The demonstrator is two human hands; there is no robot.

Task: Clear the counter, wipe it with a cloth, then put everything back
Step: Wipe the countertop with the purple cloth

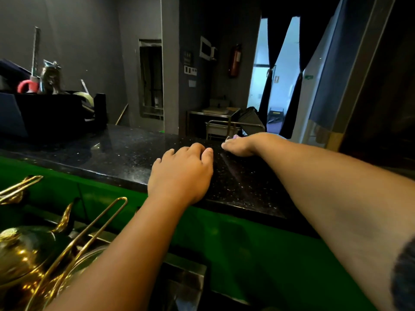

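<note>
Table (125,151): glossy black speckled stone.
Left hand (182,173): grip loose, empty.
Right hand (243,145): grip clamped on lilac scrap (234,137).

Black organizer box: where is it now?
Head view, far left: the black organizer box sits at the left end of the counter, well apart from the left hand, holding a tape roll.

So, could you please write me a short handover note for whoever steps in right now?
Left hand: rests on the counter, fingers loosely curled, holding nothing.
Right hand: at the counter's far edge, gripping a small lilac thing, perhaps the cloth; too little shows.
Black box of odds and ends stands on the counter's left end.
Done: cannot tell.
Left: move the box, wipe, put everything back.
</note>
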